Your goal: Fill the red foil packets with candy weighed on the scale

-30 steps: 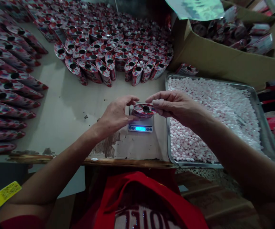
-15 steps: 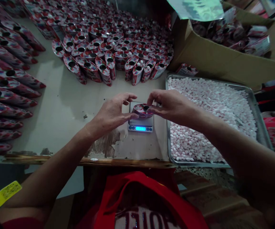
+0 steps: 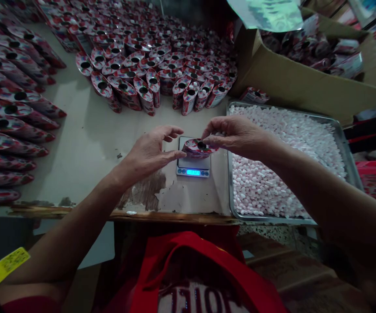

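Observation:
A red-and-white printed oval box (image 3: 194,150) with a dark round hole in its top stands on a small digital scale (image 3: 193,164) with a lit blue display. My left hand (image 3: 153,148) is left of the box, fingers apart and curved, the thumb tip close to its side; whether it touches is unclear. Over the box's right end, my right hand (image 3: 231,135) is closed in a pinch beside the hole. A bit of white shows between its fingers, like the small white candies (image 3: 256,182) heaped in the metal tray (image 3: 229,195) on the right.
Many similar open-topped boxes (image 3: 144,91) stand packed at the back, with more rows (image 3: 8,108) on the left. A cardboard carton (image 3: 292,71) holding more printed packs is at back right. The worn wooden table edge (image 3: 161,216) runs along the front.
My right hand has lifted slightly and shifted right, above the box's hole. My left hand stays beside the box, nearly unmoved. The whole view has shifted a little.

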`<act>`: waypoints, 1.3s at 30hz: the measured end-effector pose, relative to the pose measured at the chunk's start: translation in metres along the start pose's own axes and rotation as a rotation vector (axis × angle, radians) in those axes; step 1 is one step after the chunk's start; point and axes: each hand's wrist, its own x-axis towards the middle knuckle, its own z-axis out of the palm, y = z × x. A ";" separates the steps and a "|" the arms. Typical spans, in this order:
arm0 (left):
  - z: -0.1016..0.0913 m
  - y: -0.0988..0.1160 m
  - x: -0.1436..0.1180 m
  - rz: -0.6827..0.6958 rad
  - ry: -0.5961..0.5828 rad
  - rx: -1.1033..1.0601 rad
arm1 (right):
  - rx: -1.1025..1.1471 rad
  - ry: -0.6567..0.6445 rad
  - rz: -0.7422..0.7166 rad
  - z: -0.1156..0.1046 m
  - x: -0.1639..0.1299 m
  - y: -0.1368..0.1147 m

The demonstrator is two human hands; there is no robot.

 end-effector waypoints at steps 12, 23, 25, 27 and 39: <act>0.003 0.000 -0.002 0.032 -0.016 -0.029 | -0.102 0.036 0.009 0.005 -0.002 -0.004; 0.002 0.002 0.002 0.021 0.004 0.011 | -0.342 0.107 -0.028 0.012 0.011 -0.009; 0.002 0.002 0.002 0.024 -0.001 0.012 | -0.373 0.119 -0.028 0.013 0.012 -0.011; 0.001 0.001 0.002 0.027 -0.006 0.009 | -0.383 0.114 -0.026 0.013 0.010 -0.010; 0.000 0.002 0.003 0.035 -0.021 -0.009 | -0.219 0.161 -0.003 0.010 -0.005 -0.002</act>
